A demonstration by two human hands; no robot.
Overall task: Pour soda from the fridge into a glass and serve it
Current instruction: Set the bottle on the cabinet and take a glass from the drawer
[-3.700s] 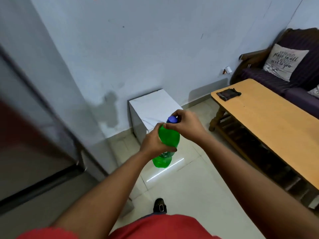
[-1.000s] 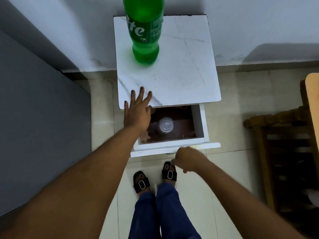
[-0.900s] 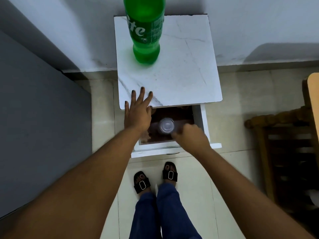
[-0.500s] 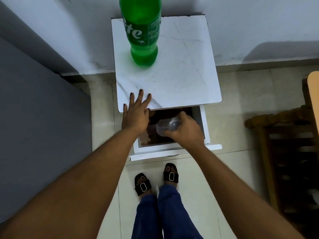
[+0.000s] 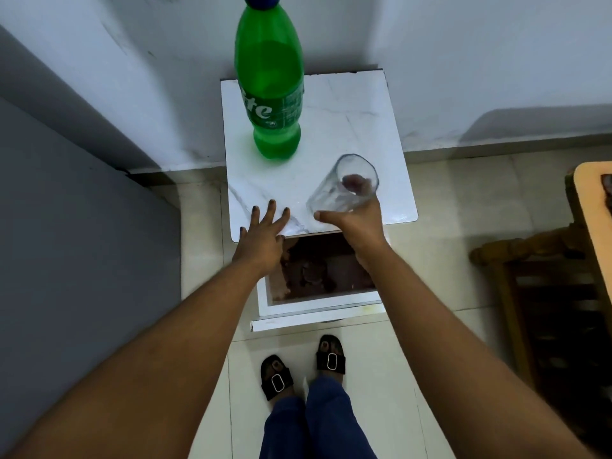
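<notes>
A green soda bottle point(image 5: 270, 87) with a blue cap stands upright at the back left of a small white marble-topped cabinet point(image 5: 357, 117). My right hand point(image 5: 359, 220) grips an empty clear glass point(image 5: 342, 190), tilted, just above the cabinet's front right part. My left hand point(image 5: 263, 233) lies flat with fingers spread on the front left edge of the top. Below the top, the cabinet's drawer point(image 5: 318, 306) stands pulled out, its brown inside showing.
A grey fridge side point(image 5: 82, 243) fills the left. A wooden table point(image 5: 592, 207) and its frame stand at the right edge. My feet in black sandals point(image 5: 303, 367) are on the tiled floor just before the drawer. A wall rises behind the cabinet.
My right hand reached into the drawer, took hold of the glass and lifted it out over the cabinet top. My left hand stayed on the top's edge. The view tilted up slightly.
</notes>
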